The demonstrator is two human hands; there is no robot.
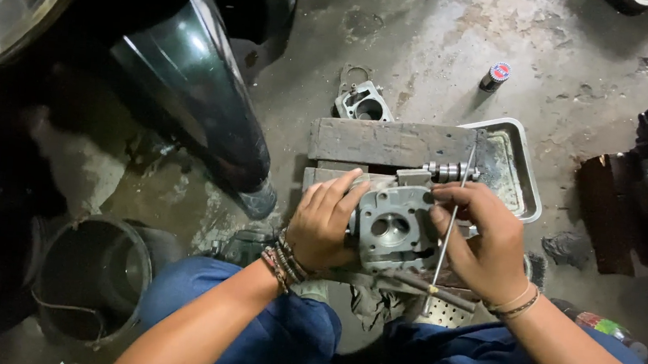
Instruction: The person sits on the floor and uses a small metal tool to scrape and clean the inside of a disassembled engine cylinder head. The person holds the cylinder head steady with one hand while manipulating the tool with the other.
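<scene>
We see the left hand gripping the side of a grey metal engine part resting on wooden blocks on the floor, while the right hand pinches a thin rod beside it.

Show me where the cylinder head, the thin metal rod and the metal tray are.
cylinder head (392, 228), head view, on its machined face.
thin metal rod (467, 167), head view, on its upper shaft.
metal tray (526, 164), head view, on its right rim.
</scene>
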